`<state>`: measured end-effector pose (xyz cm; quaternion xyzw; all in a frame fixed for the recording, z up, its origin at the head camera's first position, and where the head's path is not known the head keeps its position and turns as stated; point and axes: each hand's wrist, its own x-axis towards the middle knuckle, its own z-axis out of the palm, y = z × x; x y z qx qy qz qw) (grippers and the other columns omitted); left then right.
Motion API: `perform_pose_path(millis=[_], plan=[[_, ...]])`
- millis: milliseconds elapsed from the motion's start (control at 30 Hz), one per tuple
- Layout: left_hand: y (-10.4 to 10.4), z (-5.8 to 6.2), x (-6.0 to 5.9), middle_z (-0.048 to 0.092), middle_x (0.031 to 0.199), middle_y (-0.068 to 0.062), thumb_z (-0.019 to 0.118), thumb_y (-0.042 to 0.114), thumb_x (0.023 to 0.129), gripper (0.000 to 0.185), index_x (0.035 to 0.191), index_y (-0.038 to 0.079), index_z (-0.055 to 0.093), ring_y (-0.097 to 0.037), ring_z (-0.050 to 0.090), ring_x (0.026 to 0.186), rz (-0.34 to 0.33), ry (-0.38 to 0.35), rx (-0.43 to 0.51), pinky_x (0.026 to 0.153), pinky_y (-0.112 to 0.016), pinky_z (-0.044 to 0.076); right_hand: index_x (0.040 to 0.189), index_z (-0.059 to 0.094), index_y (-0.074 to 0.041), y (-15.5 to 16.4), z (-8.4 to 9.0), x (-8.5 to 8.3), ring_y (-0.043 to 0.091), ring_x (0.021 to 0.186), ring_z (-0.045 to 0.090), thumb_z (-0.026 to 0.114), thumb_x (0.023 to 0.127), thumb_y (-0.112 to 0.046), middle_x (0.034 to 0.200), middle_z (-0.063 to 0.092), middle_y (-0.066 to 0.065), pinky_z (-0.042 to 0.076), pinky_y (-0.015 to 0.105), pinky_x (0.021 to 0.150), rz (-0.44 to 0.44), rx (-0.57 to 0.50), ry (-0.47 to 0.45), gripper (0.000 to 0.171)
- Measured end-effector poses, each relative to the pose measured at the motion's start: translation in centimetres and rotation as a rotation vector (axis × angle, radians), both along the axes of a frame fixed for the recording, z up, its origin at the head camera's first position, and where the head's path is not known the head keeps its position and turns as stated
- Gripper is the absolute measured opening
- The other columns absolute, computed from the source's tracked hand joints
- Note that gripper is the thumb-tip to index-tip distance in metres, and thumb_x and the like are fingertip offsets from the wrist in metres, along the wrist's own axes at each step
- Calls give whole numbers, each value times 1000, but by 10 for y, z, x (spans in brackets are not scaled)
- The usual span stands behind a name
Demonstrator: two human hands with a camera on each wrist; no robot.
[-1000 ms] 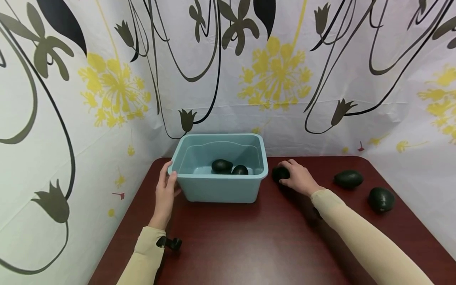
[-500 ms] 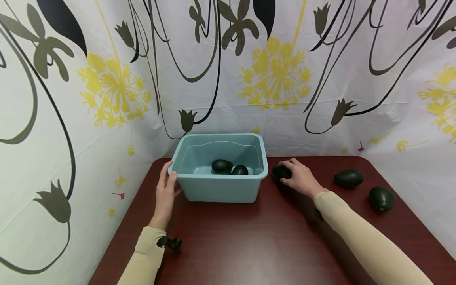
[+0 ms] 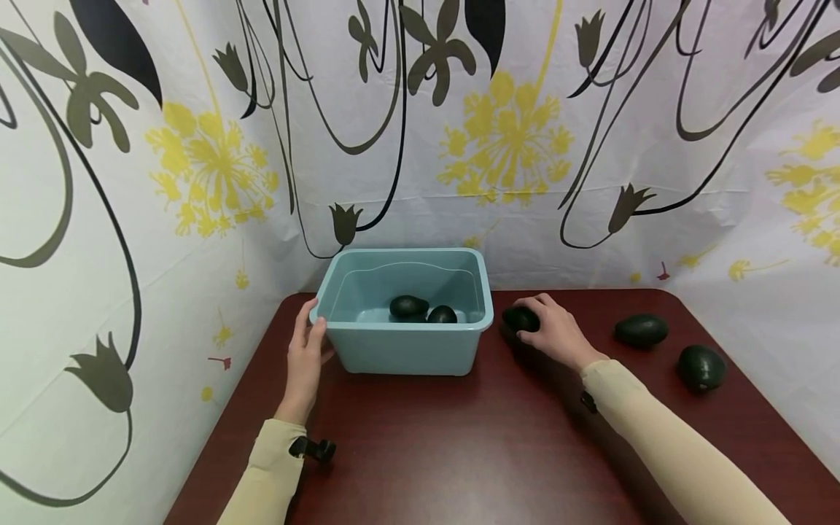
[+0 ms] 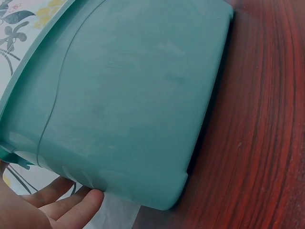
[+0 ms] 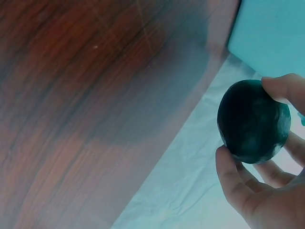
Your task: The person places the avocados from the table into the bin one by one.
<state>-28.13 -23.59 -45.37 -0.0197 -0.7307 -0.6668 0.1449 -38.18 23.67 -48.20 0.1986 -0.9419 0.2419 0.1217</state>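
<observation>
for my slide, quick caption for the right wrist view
Right hand grips a dark avocado beside the teal bin, above the wooden table.

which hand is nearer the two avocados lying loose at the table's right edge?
Right. The right hand grips another avocado beside the bin, left of the loose avocados. The left hand rests against the bin's far-left corner.

Long beige sleeves (image 3: pixel 663 437) cover both forearms to the wrists; small black clip (image 3: pixel 313 448) on each cuff; bare hands.
</observation>
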Motion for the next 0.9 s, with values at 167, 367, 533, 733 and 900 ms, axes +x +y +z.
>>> perform_pose_path(millis=[167,367,533,733,900], plan=[[0,0,0,40,151,-15,49,39,107,53,156,35,33,-35,50,130,-2,6,1,98,-67,41,134,59,-22,-1,2,4,31,101,58,82,85,-25,126,52,7,51,54,83,-5,-9,19,54],[-1,1,1,41,151,-14,50,43,105,54,156,35,34,-34,52,129,0,-3,-1,98,-66,43,134,60,-22,-3,8,12,30,103,58,83,85,-25,127,54,6,51,54,83,-1,-27,39,54],[-1,1,0,41,151,-14,50,40,106,52,156,36,34,-34,51,129,3,-8,-1,98,-66,43,135,60,-22,-5,11,17,30,104,59,82,85,-27,127,55,6,51,54,83,4,-36,57,55],[-1,0,0,40,152,-14,49,40,106,52,156,36,33,-35,50,130,3,-1,-1,98,-67,41,136,60,-24,-6,13,23,28,104,58,82,86,-28,128,54,4,51,53,83,-1,-48,62,55],[-1,-1,0,41,151,-14,51,46,104,55,156,36,34,-34,51,130,0,0,-2,98,-67,42,136,61,-23,-7,13,28,27,104,59,83,85,-28,128,55,3,51,53,83,-11,-57,70,57]])
